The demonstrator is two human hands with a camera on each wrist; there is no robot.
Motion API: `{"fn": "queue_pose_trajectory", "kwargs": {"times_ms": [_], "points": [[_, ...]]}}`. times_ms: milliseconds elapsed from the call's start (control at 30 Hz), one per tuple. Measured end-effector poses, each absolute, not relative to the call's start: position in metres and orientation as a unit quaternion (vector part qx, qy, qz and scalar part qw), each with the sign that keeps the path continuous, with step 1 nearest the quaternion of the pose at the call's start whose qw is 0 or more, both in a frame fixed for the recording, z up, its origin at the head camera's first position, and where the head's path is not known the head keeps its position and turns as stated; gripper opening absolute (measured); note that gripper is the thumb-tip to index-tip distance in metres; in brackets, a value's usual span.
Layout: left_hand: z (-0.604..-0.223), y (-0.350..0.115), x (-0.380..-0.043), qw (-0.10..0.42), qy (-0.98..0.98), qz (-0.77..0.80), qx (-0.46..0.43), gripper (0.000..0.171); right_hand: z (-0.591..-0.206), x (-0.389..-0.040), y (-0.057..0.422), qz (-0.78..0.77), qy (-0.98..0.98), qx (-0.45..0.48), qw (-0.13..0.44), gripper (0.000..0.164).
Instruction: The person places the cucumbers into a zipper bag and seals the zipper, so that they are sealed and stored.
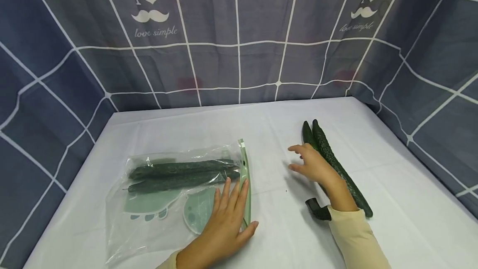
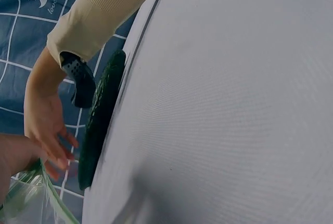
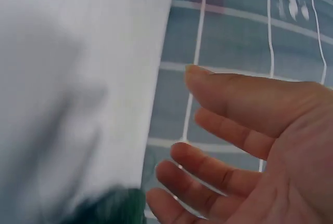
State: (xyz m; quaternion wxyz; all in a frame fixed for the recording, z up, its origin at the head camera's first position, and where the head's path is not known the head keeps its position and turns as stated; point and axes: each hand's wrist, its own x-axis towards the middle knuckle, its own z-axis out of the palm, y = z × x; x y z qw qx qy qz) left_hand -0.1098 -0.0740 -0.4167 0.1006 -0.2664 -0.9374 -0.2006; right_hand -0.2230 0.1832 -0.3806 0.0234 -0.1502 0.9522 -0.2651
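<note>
A clear zip bag (image 1: pixel 160 235) with a green zip edge (image 1: pixel 244 161) lies flat at the left of the table, with dark green cucumbers (image 1: pixel 183 174) inside. My left hand (image 1: pixel 222 229) rests on the bag by its zip end, palm down and fingers straight. Further right, two long cucumbers (image 1: pixel 330 155) lie side by side on the cloth. Over them hovers my right hand (image 1: pixel 315 167), fingers spread and loosely bent, nothing in its grasp. It partly covers the left cucumber (image 1: pixel 308 134). The right wrist view shows this hand's bare palm and fingers (image 3: pixel 216 172).
A white cloth (image 1: pixel 276 136) covers the table. Dark checked curtains (image 1: pixel 209 65) with white lines stand behind it and on both sides. From the right sleeve sticks out a black strap-like piece (image 1: pixel 317 210). Pale green printed shapes (image 1: pixel 151 204) mark the bag.
</note>
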Motion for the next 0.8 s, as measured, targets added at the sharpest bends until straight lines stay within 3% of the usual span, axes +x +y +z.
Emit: {"fn": "queue_pose_trajectory", "kwargs": {"times_ms": [400,800], "points": [[-0.420,-0.073,-0.108,0.088,-0.938,-0.211,-0.262,0.092,-0.404,-0.174,0.236,-0.296,0.953,-0.028,-0.050,0.058],[-0.422,-0.071,-0.109,0.087,-0.938,-0.204,-0.266,0.089,-0.417,-0.136,0.241,-0.304,0.952,0.015,-0.021,0.069]]}}
